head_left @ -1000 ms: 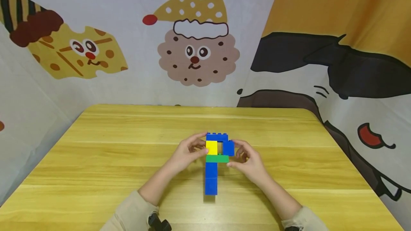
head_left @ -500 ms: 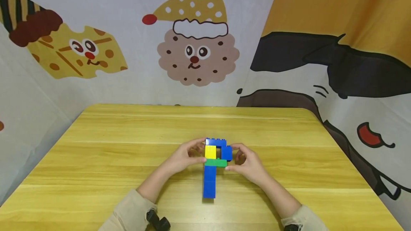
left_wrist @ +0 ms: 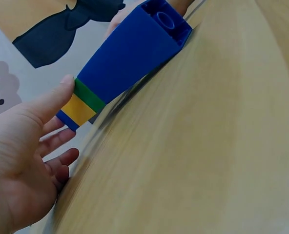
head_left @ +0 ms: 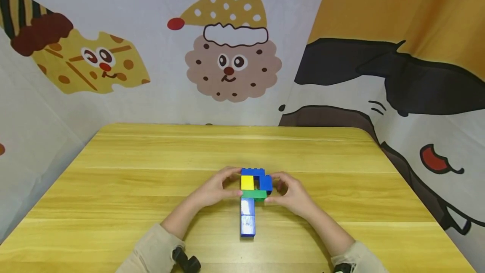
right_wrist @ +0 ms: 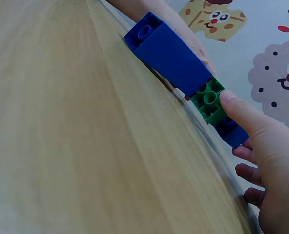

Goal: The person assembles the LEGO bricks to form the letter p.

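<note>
A P-shaped toy building block assembly is held between both hands. Its stem is two blue bricks (head_left: 248,216); above them lies a green brick (head_left: 253,194), then a yellow brick (head_left: 247,182) and a blue brick (head_left: 266,183) with a small gap between, topped by a long blue brick (head_left: 252,172) with studs. My left hand (head_left: 212,188) pinches its left side, thumb (left_wrist: 64,90) by the green brick. The right hand (head_left: 293,196) grips the right side, thumb on the green brick (right_wrist: 210,99). The hollow stem end (left_wrist: 166,20) shows in the left wrist view.
The wooden table (head_left: 151,155) spreads under both arms. Behind it hangs a cloth (head_left: 151,108) printed with cartoon figures. A dark device (head_left: 185,260) sits at the left wrist, by the beige sleeve.
Both hands have moved the block assembly slightly nearer and lower in the head view. The stem has tilted, and its faces catch more light now. The grip stays on both sides.
</note>
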